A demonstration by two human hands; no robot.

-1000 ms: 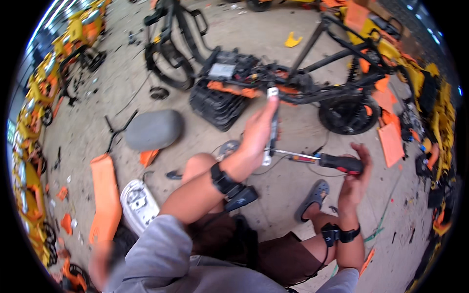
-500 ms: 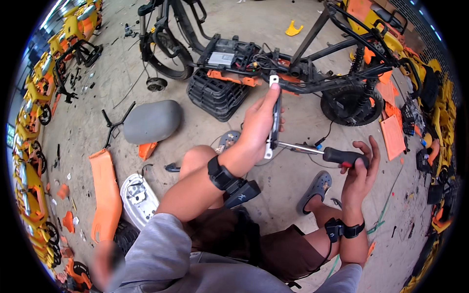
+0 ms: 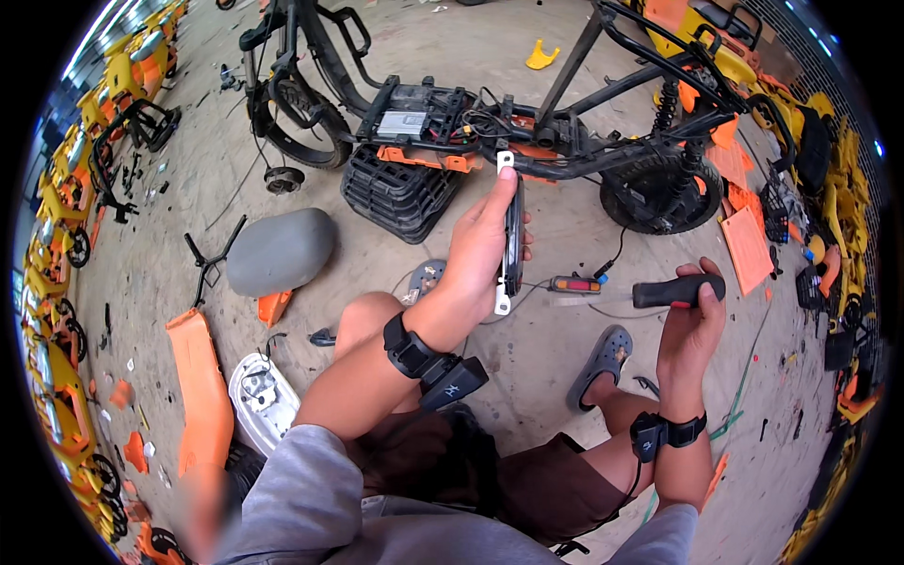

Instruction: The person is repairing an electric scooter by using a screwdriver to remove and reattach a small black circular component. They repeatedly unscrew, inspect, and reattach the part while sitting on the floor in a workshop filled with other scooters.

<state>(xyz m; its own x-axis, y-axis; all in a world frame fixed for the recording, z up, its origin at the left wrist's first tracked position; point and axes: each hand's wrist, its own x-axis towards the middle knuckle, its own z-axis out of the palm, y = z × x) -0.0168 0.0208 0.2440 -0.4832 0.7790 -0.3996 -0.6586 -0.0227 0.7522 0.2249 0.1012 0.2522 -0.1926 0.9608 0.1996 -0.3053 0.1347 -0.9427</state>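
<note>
My left hand (image 3: 478, 235) grips a long, narrow part (image 3: 513, 240) edge-on, black along its body with white tabs with holes at both ends. I cannot tell what part it is. A screwdriver (image 3: 670, 293) with a black and red handle lies in my right hand (image 3: 694, 315), its fingers curled round the grip. Its shank, smeared by motion, points left toward the lower end of the part, with a gap between them. Behind the shank, a small red-and-grey lamp-like piece (image 3: 576, 284) on a cable rests on the floor.
A stripped black scooter frame (image 3: 527, 141) stands ahead, with a black crate (image 3: 400, 193) under it. A grey seat (image 3: 282, 251), an orange panel (image 3: 200, 386) and a white shell (image 3: 266, 400) lie to the left. Yellow scooters (image 3: 71, 292) line the left edge; orange panels (image 3: 747, 250) lie right.
The screwdriver has drawn back rightward from the part's lower end, and its shank is now blurred. My right fingers have closed more round the handle. The whole view has shifted slightly.
</note>
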